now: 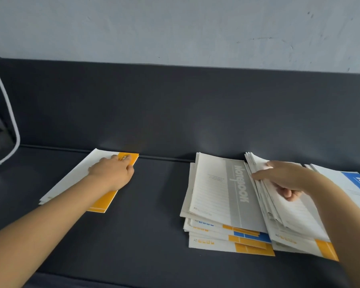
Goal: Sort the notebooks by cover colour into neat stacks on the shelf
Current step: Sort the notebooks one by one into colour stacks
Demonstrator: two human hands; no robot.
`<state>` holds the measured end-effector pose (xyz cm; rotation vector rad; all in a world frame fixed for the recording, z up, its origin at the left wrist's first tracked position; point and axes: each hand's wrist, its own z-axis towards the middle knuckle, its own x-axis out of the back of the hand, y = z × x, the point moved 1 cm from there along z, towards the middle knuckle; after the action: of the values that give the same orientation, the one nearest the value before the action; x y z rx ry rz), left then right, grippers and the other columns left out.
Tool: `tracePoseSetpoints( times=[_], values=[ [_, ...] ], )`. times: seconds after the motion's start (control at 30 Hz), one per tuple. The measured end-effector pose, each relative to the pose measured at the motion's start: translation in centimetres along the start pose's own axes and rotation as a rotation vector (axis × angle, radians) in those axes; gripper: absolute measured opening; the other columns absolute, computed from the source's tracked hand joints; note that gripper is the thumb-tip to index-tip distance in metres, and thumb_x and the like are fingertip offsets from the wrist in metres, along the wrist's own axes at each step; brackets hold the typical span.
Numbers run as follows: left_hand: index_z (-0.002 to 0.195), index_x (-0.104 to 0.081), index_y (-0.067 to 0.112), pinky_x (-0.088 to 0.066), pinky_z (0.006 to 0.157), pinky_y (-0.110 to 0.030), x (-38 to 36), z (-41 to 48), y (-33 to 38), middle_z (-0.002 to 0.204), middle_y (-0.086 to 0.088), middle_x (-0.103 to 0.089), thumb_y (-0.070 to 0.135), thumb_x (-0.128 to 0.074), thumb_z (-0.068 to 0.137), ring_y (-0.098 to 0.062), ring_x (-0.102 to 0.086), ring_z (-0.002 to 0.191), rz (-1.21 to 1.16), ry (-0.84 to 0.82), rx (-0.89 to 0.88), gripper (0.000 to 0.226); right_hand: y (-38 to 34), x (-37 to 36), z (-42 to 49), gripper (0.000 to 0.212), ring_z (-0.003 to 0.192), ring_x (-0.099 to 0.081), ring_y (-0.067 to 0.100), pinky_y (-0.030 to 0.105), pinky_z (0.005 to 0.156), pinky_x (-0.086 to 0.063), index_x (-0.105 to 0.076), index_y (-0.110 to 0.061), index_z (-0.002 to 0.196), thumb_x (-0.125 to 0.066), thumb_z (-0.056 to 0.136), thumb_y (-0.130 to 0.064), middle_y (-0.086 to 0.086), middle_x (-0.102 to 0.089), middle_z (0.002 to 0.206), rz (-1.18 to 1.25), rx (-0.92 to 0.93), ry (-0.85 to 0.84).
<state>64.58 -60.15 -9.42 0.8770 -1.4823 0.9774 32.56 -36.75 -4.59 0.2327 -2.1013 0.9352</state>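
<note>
On the dark shelf (pixel 154 194), the left hand (pixel 112 173) rests flat on the orange notebook (pixel 104 201), fingertips at its far end near the back panel. Well apart to the right lies a loose pile (pixel 216 244) of orange- and blue-banded notebooks with a grey notebook (pixel 220 190) on top. Beside it the right hand (pixel 283 179) grips a tilted bundle (pixel 295 217) of notebooks, near a blue notebook (pixel 357 183) at the right edge.

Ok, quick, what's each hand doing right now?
Left hand: open, pressing on the orange notebook.
Right hand: closed, gripping a sheaf of notebooks.
</note>
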Motion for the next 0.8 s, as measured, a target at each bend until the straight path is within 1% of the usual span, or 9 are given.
tracePoseSetpoints(
  times=[0.17, 0.27, 0.37, 0.43, 0.5, 0.57, 0.63, 0.73, 0.8],
  values=[
    [0.154, -0.014, 0.025, -0.044, 0.1, -0.051, 0.1, 0.3, -0.7, 0.148, -0.014, -0.037, 0.041, -0.015, 0.103, -0.038, -0.046, 0.124, 0.034, -0.032, -0.019, 0.054, -0.1, -0.1, -0.6, 0.056, 0.039, -0.029, 0.016, 0.023, 0.044, -0.031, -0.037, -0.015, 0.137, -0.062, 0.089, -0.029, 0.002, -0.031, 0.042, 0.035, 0.023, 0.019],
    [0.135, -0.042, 0.012, -0.045, 0.094, -0.041, 1.9, -0.1, 0.3, 0.14, -0.015, -0.046, 0.039, -0.032, 0.102, -0.035, -0.051, 0.119, -0.017, -0.013, -0.052, 0.045, -0.1, -0.2, -1.1, 0.06, 0.039, -0.035, 0.016, 0.024, 0.044, -0.037, -0.035, -0.02, 0.142, -0.061, 0.09, -0.036, 0.003, -0.033, 0.046, 0.017, 0.052, 0.054],
    [0.116, -0.059, 0.014, -0.049, 0.09, -0.037, 4.6, -1.9, 4.9, 0.122, -0.002, -0.06, 0.046, -0.054, 0.093, -0.025, -0.057, 0.11, -0.347, 0.131, -0.252, 0.04, -0.1, -0.3, -1.2, 0.045, 0.042, -0.037, 0.017, 0.026, 0.046, -0.039, -0.044, -0.021, 0.131, -0.058, 0.091, -0.037, 0.005, -0.035, 0.049, 0.012, 0.059, 0.094],
    [0.102, -0.065, 0.012, -0.055, 0.084, -0.038, 5.4, -3.4, 8.9, 0.101, 0.001, -0.069, 0.052, -0.06, 0.087, -0.019, -0.066, 0.091, -0.619, 0.031, -0.358, 0.043, -0.1, -0.2, -1.3, 0.029, 0.042, -0.036, 0.019, 0.026, 0.046, -0.038, -0.05, -0.019, 0.114, -0.056, 0.092, -0.035, 0.005, -0.034, 0.05, 0.032, 0.059, 0.104],
    [0.084, -0.065, 0.007, -0.057, 0.071, -0.031, 5.3, -4.3, 11.8, 0.084, -0.003, -0.072, 0.058, -0.065, 0.08, -0.018, -0.07, 0.069, -0.709, -0.102, -0.418, 0.052, 0.1, -0.2, -1.5, 0.026, 0.042, -0.036, 0.02, 0.025, 0.045, -0.037, -0.056, -0.009, 0.106, -0.051, 0.092, -0.031, 0.006, -0.035, 0.052, 0.08, 0.063, 0.121],
    [0.073, -0.062, 0.008, -0.049, 0.056, -0.025, 4.7, -4.1, 13.1, 0.071, -0.008, -0.071, 0.056, -0.072, 0.075, -0.017, -0.063, 0.053, -0.698, -0.118, -0.444, 0.049, 0.3, -0.4, -1.6, 0.026, 0.043, -0.039, 0.02, 0.027, 0.047, -0.039, -0.057, -0.011, 0.099, -0.042, 0.096, -0.032, 0.007, -0.038, 0.052, 0.088, 0.068, 0.185],
    [0.068, -0.058, 0.009, -0.04, 0.056, -0.028, 4.1, -3.6, 13.3, 0.068, -0.014, -0.062, 0.046, -0.078, 0.073, -0.018, -0.051, 0.057, -0.749, -0.103, -0.415, 0.042, 0.4, -0.6, -1.6, 0.033, 0.041, -0.042, 0.02, 0.029, 0.052, -0.04, -0.056, -0.012, 0.09, -0.034, 0.098, -0.036, 0.005, -0.043, 0.046, 0.018, 0.077, 0.258],
    [0.054, -0.037, 0.016, -0.03, 0.054, -0.026, 3.9, -3.6, 13.3, 0.06, -0.005, -0.042, 0.032, -0.074, 0.08, -0.019, -0.039, 0.057, -0.828, -0.158, -0.407, 0.047, -0.2, -1.0, -1.8, 0.03, 0.035, -0.041, 0.02, 0.028, 0.053, -0.037, -0.044, -0.009, 0.07, -0.035, 0.094, -0.026, 0.004, -0.044, 0.038, -0.025, 0.139, 0.337],
    [0.062, -0.045, 0.013, -0.034, 0.044, -0.021, 4.6, -3.5, 12.5, 0.061, -0.001, -0.049, 0.021, -0.066, 0.086, -0.016, -0.045, 0.052, -0.943, -0.17, -0.401, 0.033, -1.5, -0.9, -2.4, 0.024, 0.031, -0.039, 0.019, 0.027, 0.05, -0.033, -0.038, -0.009, 0.068, -0.039, 0.091, -0.016, 0.003, -0.04, 0.037, -0.008, 0.177, 0.398]
  ],
)
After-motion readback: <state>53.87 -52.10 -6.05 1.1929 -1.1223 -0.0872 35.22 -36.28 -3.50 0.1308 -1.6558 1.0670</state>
